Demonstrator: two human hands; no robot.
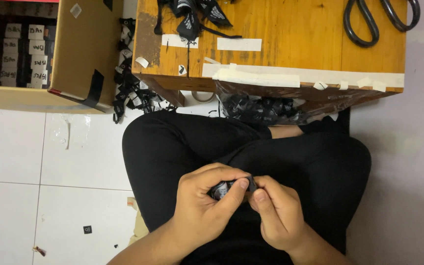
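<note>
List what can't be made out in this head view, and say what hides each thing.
- Small black bundle: mostly covered by the left hand and right hand; its shape is unclear.
- Large black-handled scissors: blades cut off by the top edge.
- Brown cardboard box: contents in deep shadow, cut off by the left edge.
- Black fabric pieces in a clear bag: partly hidden under the wooden table.
</note>
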